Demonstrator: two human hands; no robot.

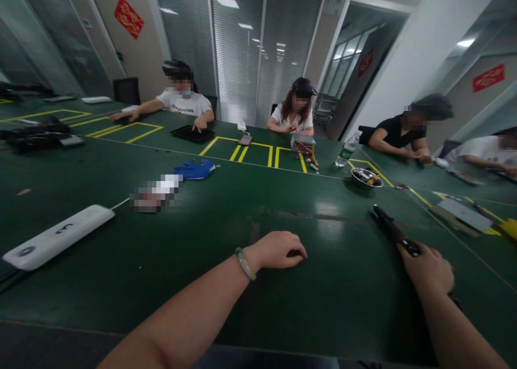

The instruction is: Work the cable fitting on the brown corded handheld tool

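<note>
My left hand [277, 250], with a pale green bead bangle on the wrist, rests on the dark green workbench [258, 293], its fingers curled and nothing visible in them. My right hand [426, 269] lies near the bench's right side, gripping a long dark tool [391, 229] with a black handle. The tool points away from me, and its far tip touches or nearly touches the bench. The two hands are well apart.
A steel bowl of small parts [366, 178], a water bottle [346, 150] and a metal box with wires [302, 141] stand ahead. A white power strip [58, 237] lies left, beyond it a blue glove [194, 169]. Several co-workers sit around the bench.
</note>
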